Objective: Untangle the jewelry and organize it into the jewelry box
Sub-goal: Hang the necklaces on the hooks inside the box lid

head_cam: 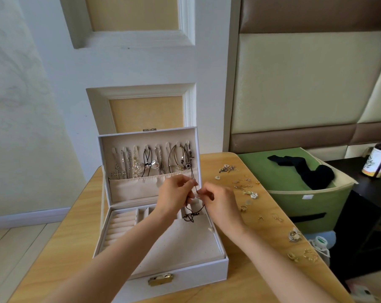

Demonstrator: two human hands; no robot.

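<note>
Jewelry box [185, 274] — one, open on desk [65, 226], lid upright with eight hooks [146, 147], most carrying chains. Two hands above tray: left hand [176, 191] and right hand [220, 200] both pinching one dark cord necklace [193, 178], knotted end dangling. Loose jewelry [248, 191] scattered right of box — pieces too small for sure count.

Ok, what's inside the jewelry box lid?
Necklaces hang from hooks in the lid, ends tucked into a fabric pocket. Its contents are covered; the left hand, pinching a dark cord, hides its right part.
</note>
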